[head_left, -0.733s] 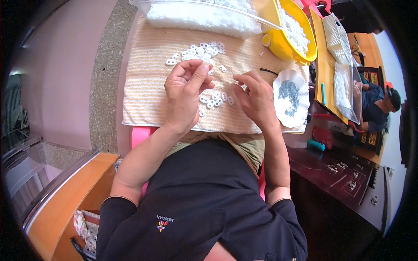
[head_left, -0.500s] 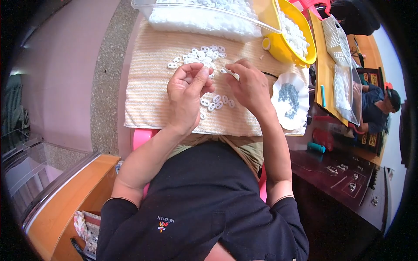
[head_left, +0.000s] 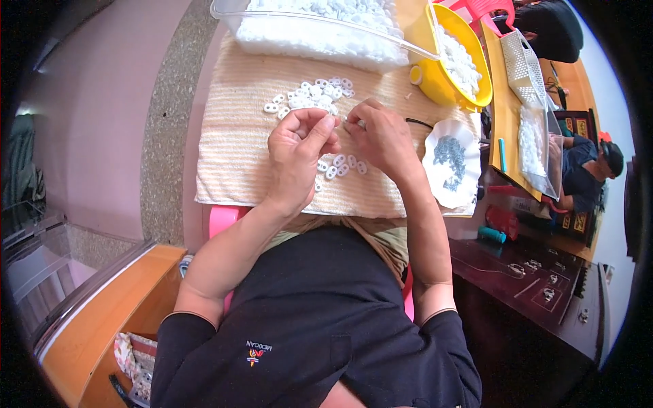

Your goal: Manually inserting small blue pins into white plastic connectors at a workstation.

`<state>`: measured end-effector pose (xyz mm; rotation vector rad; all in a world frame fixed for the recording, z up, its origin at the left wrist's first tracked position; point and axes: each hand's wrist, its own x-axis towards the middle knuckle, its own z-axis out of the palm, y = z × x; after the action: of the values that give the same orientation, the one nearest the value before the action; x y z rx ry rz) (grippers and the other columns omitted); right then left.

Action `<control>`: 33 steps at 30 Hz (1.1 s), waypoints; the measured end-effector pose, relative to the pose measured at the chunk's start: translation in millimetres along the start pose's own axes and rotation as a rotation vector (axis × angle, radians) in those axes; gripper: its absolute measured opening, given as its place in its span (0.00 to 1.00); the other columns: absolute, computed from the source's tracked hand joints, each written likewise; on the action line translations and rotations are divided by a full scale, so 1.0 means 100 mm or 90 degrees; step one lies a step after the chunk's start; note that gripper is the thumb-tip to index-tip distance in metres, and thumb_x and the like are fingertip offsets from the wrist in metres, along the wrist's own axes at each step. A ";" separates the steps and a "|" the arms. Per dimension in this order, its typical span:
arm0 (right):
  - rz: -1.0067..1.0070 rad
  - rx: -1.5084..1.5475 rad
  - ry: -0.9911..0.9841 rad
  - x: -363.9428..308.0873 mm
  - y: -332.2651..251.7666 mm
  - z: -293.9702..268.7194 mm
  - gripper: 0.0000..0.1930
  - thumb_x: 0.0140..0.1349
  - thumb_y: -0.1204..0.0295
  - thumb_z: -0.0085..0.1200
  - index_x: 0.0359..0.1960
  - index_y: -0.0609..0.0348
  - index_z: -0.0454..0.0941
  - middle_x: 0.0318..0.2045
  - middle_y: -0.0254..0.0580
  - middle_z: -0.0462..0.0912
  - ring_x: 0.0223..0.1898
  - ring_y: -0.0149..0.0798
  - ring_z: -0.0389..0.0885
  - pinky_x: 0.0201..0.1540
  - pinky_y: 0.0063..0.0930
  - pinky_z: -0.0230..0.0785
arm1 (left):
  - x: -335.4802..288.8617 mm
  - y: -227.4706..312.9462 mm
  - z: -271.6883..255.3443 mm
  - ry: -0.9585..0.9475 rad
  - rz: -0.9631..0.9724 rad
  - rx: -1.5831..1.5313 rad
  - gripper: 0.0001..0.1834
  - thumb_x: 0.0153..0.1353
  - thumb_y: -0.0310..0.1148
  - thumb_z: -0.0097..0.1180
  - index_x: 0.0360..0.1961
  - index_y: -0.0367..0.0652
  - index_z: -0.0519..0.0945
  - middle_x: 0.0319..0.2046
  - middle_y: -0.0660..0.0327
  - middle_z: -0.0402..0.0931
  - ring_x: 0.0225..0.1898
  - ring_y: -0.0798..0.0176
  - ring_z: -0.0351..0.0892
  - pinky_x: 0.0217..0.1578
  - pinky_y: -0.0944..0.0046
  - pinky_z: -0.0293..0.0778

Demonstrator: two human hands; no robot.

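Observation:
Both my hands hover over a striped towel (head_left: 238, 156), fingertips close together but apart. My left hand (head_left: 294, 149) is closed in a thumb-and-finger pinch; whatever it holds is too small or hidden to name. In my right hand (head_left: 384, 139) the fingers close on a small white plastic piece (head_left: 361, 124), mostly covered by them. Just beyond my fingertips lies a pile of white oval two-hole pieces (head_left: 313, 95). Nearer to me, between my wrists, several similar oval pieces (head_left: 342, 164) are spread out; my left hand hides part of that group.
A white scalloped dish (head_left: 439, 187) with small dark-grey parts (head_left: 449, 153) sits at the right. Behind stand a clear bin (head_left: 235, 24) and a yellow tub (head_left: 428, 85), both with white pieces. Another person (head_left: 583, 160) sits at a wooden table (head_left: 502, 129) farther right.
My hands have come a little closer together, and the right fingertips have lowered toward the left ones. The whole view has shifted slightly. The oval pieces lie as before.

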<state>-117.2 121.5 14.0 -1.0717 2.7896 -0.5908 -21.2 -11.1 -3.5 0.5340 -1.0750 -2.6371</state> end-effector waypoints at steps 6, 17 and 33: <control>0.036 0.040 -0.039 0.05 0.00 -0.02 0.08 0.55 0.70 0.56 0.33 0.62 0.80 0.32 0.49 0.80 0.34 0.50 0.80 0.37 0.40 0.70 | -0.01 -0.01 0.00 -0.010 -0.012 0.018 0.07 0.61 0.26 0.57 0.40 0.40 0.75 0.35 0.59 0.78 0.31 0.71 0.76 0.33 0.70 0.76; 0.039 0.324 -0.031 -0.16 -0.18 -0.31 0.07 0.53 0.77 0.60 0.33 0.63 0.77 0.26 0.45 0.80 0.25 0.36 0.78 0.29 0.29 0.70 | -0.02 -0.09 0.03 -0.081 0.079 0.206 0.09 0.61 0.27 0.59 0.41 0.35 0.76 0.33 0.63 0.79 0.34 0.74 0.77 0.34 0.73 0.75; 0.046 0.632 -0.020 -0.30 -0.02 -0.40 0.08 0.55 0.78 0.63 0.36 0.64 0.78 0.26 0.34 0.80 0.30 0.23 0.78 0.33 0.18 0.71 | -0.06 0.06 0.02 -0.231 -0.260 -0.075 0.08 0.62 0.27 0.57 0.42 0.38 0.78 0.33 0.61 0.80 0.34 0.69 0.80 0.37 0.67 0.79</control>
<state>-102.6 152.5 50.7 -0.7082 1.9887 -1.6484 -16.1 -12.3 3.1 0.2782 -0.9767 -3.2267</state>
